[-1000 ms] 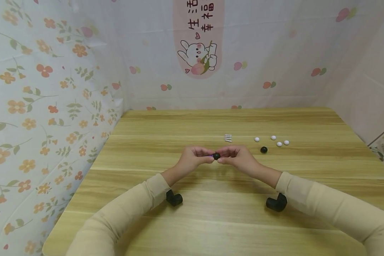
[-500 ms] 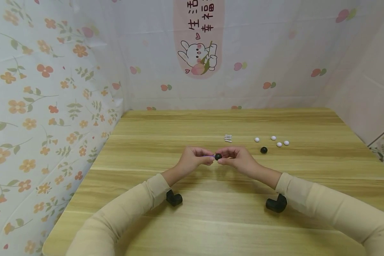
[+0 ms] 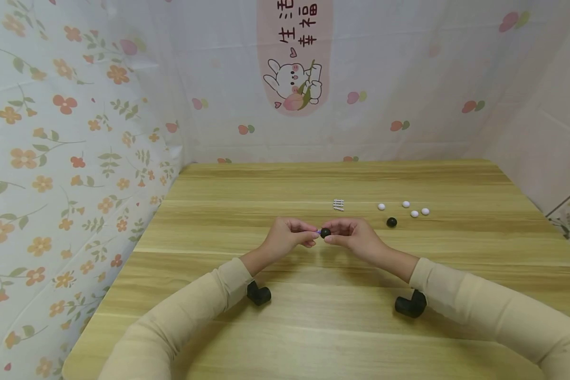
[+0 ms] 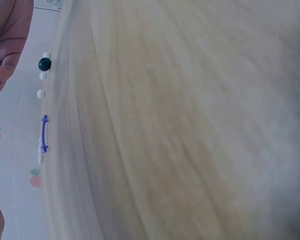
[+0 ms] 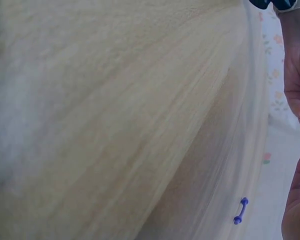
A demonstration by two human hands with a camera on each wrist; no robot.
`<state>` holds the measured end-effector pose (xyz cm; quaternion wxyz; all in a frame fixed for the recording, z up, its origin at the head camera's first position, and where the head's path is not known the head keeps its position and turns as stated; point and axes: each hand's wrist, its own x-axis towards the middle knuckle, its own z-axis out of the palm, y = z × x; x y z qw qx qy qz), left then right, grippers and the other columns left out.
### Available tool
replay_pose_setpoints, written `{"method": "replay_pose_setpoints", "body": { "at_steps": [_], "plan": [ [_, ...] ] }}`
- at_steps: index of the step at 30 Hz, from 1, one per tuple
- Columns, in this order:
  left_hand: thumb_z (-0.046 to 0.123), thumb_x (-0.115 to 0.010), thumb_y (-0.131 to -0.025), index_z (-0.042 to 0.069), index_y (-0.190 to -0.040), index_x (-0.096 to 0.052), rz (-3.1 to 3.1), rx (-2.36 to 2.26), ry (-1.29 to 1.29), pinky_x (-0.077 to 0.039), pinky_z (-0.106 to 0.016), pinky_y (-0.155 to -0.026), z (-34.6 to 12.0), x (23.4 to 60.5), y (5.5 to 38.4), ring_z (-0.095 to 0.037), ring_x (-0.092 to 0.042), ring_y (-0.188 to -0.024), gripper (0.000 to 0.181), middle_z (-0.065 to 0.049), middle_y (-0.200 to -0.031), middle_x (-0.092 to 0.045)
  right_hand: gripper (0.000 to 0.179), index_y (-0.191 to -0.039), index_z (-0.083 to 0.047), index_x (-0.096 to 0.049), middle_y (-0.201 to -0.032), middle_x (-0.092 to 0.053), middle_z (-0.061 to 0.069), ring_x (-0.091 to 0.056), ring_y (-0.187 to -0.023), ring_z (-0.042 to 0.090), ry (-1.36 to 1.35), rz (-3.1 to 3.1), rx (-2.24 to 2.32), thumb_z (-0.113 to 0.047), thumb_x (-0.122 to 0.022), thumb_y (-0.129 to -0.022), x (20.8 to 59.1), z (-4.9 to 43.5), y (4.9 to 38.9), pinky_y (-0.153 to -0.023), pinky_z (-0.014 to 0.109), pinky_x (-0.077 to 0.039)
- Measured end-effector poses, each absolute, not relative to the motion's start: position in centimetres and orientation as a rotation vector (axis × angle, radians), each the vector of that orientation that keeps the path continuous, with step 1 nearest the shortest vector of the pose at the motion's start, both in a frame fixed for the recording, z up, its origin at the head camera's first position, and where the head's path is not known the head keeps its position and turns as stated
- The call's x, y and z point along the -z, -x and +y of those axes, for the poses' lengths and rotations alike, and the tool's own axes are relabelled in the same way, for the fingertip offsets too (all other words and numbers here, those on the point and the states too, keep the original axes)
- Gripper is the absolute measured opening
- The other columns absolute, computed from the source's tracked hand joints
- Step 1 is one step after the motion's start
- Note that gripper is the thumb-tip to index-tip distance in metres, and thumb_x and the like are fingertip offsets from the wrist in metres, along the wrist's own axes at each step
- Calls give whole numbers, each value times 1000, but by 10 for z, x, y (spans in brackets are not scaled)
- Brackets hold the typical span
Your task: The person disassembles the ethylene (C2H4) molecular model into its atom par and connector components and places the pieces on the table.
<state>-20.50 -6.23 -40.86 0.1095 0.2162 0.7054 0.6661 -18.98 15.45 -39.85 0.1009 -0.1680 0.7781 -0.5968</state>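
In the head view my left hand [image 3: 291, 235] pinches a thin purple connector stick [image 3: 319, 232], mostly hidden by the fingers. My right hand [image 3: 353, 234] holds a small black ball [image 3: 325, 233] between thumb and fingertips, right at the stick's end. Whether stick and ball are joined is too small to tell. Both hands are raised above the table, facing each other. Another purple connector [image 4: 44, 133] with knobbed ends lies on the table in the left wrist view; in the head view it cannot be seen.
Several white connector sticks [image 3: 338, 205] lie in a row beyond the hands. To their right are several white balls [image 3: 406, 204] and a second black ball [image 3: 391, 222] on the wooden table [image 3: 332, 338]. Black angled mounts [image 3: 410, 304] hang under both wrists. Patterned cloth surrounds the table.
The black ball has shifted slightly right, away from the left fingertips, and shows more fully. The right hand has edged along with it. Things on the table stay put.
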Motion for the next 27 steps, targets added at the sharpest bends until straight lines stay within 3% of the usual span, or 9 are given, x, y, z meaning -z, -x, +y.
{"method": "replay_pose_setpoints", "body": {
  "at_steps": [14,23,27],
  "plan": [
    [0,-72,-86,-8,-97,-73,2148,-1927,-711,-57,-35,-71,-63,404,203,-18,-71,-74,13,-15,-87,-73,32,-115,6,-66,-102,-71,11,-66,-90,14,376,2235,1868,-5,-74,-86,400,156,185,-80,27,-54],
    [-1,-71,-87,-9,-91,-73,2183,-1927,-789,-58,-34,-68,-60,399,199,-32,-70,-75,10,-24,-85,-70,31,-116,9,-64,-105,-71,10,-66,-91,12,389,2204,1907,-2,-71,-88,401,158,184,-81,27,-54],
    [3,-72,-87,-7,-90,-74,2177,-1942,-840,-58,-35,-67,-59,402,201,-30,-71,-73,11,-23,-85,-71,31,-117,9,-64,-107,-70,12,-66,-92,12,393,2208,1898,-4,-71,-89,400,161,184,-81,26,-54]
  ]
}}
